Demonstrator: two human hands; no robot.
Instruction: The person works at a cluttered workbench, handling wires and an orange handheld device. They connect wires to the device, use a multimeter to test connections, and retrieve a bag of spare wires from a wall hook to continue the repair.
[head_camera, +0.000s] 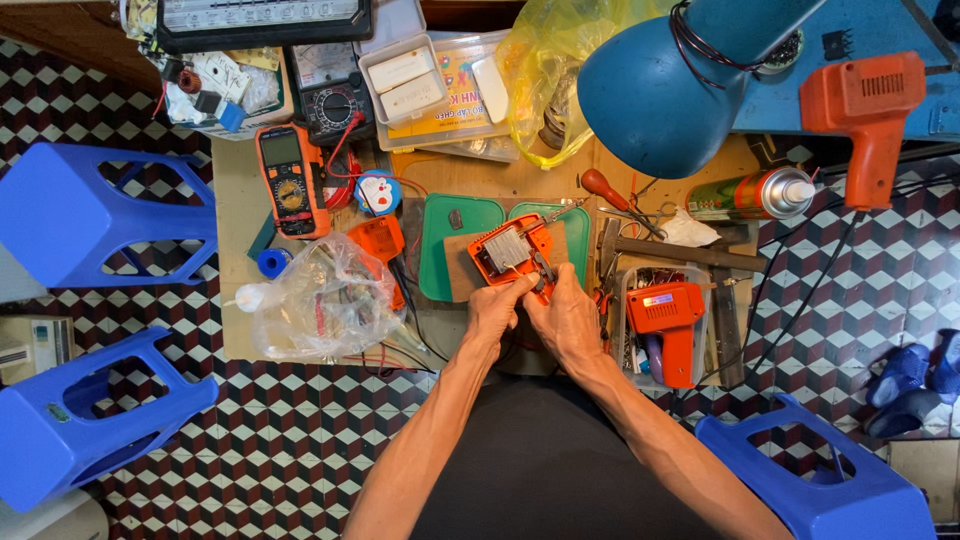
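Note:
An opened orange soldering-gun housing (507, 252) with a grey metal block inside lies on a brown board over a green mat (450, 228). My left hand (493, 310) grips its near edge. My right hand (568, 318) holds the housing's right side, its fingers pinching a small dark part at the handle. A thin metal tip sticks out toward the upper right of the housing.
An orange multimeter (290, 178), a clear bag of parts (325, 300), a second orange soldering gun (668, 328) in a tray, a spray can (750, 195), a blue lamp (672, 75) and a screwdriver (605, 188) crowd the low table. Blue stools (85, 215) stand around.

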